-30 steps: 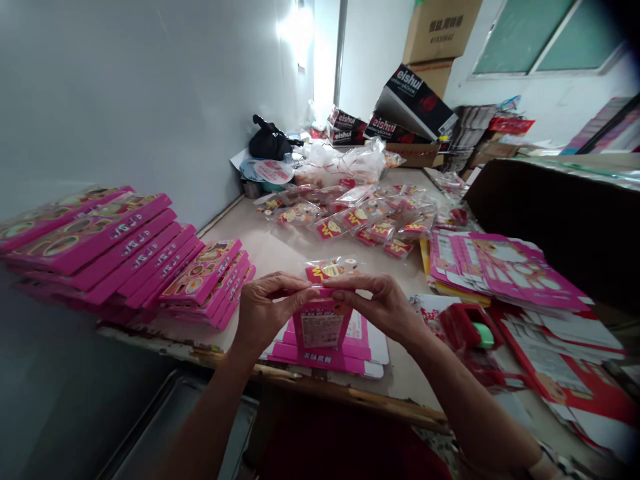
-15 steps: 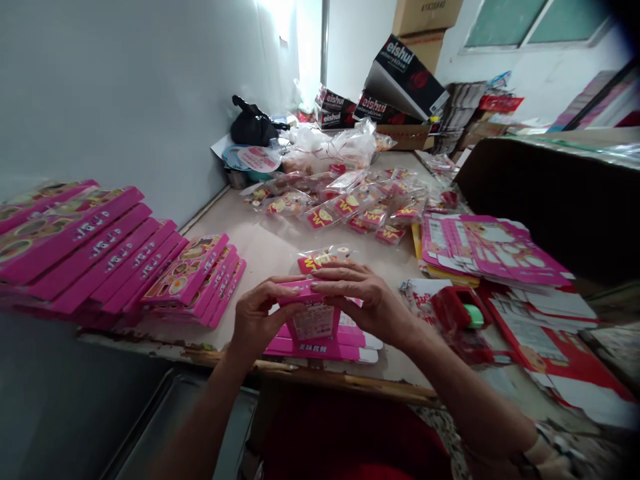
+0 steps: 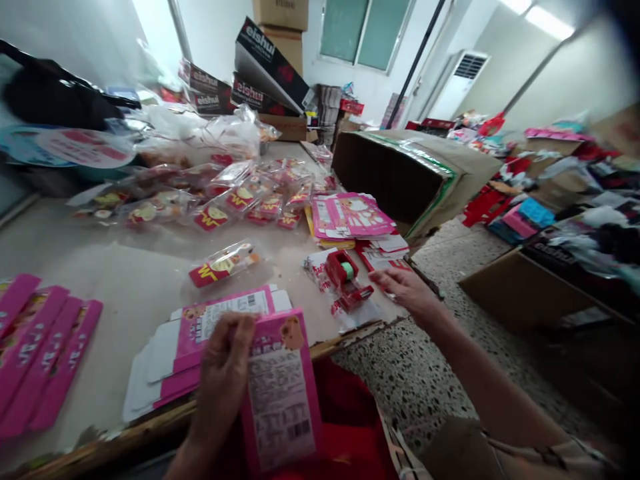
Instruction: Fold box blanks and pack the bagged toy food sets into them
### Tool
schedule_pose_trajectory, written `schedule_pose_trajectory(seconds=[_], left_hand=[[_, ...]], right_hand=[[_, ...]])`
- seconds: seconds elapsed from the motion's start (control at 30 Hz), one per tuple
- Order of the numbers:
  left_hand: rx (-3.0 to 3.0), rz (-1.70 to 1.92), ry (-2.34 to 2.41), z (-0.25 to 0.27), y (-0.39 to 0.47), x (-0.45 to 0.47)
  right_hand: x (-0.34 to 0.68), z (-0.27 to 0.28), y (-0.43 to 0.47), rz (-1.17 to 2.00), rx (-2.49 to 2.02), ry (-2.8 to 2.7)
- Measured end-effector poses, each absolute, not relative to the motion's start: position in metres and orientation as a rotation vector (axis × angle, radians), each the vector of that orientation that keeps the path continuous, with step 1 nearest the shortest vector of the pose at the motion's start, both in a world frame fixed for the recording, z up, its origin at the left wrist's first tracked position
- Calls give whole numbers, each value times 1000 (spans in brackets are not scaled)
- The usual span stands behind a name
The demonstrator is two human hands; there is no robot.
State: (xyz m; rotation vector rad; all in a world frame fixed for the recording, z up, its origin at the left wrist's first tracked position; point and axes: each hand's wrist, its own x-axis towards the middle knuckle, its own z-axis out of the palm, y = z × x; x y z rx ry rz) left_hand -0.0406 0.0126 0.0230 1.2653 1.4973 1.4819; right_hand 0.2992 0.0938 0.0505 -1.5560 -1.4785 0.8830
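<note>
My left hand (image 3: 225, 373) grips a pink cardboard box (image 3: 280, 393) by its upper left edge. The box hangs over the table's front edge, its printed panel with a barcode facing me. My right hand (image 3: 397, 287) is out to the right, just beside the red tape dispenser (image 3: 343, 277) with its green core; its fingers look loosely stretched and hold nothing that I can see. Several flat pink cartons (image 3: 187, 360) with white flaps lie stacked left of the held box. Behind them a clear packet (image 3: 225, 263) with a red and yellow label lies on the table.
Filled pink boxes (image 3: 60, 360) stand in a row at the left. Many clear packets (image 3: 240, 197) are heaped farther back. Flat pink cartons (image 3: 350, 217) lie near the right edge, beside a large open cardboard box (image 3: 425, 157). Speckled floor (image 3: 400, 380) shows at the right.
The view has swung right. My right hand has left the pink box and moved right to the tape dispenser. My left hand now holds the box lower and closer to me, turned upright.
</note>
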Motion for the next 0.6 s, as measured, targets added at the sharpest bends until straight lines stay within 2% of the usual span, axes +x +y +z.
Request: schedule_pose_trajectory(seconds=[0.1, 0.33, 0.53, 0.6], left_hand=[[1326, 1428, 1463, -8, 2, -9], [1379, 1285, 1538, -26, -4, 7], [1282, 1130, 1464, -32, 15, 11], [1292, 1113, 1421, -33, 16, 14]], right_hand=[[298, 40, 96, 1109, -1601, -1556], [284, 36, 105, 1232, -1529, -1376], [283, 30, 76, 767, -1512, -1337], [283, 29, 58, 830, -1499, -1237]])
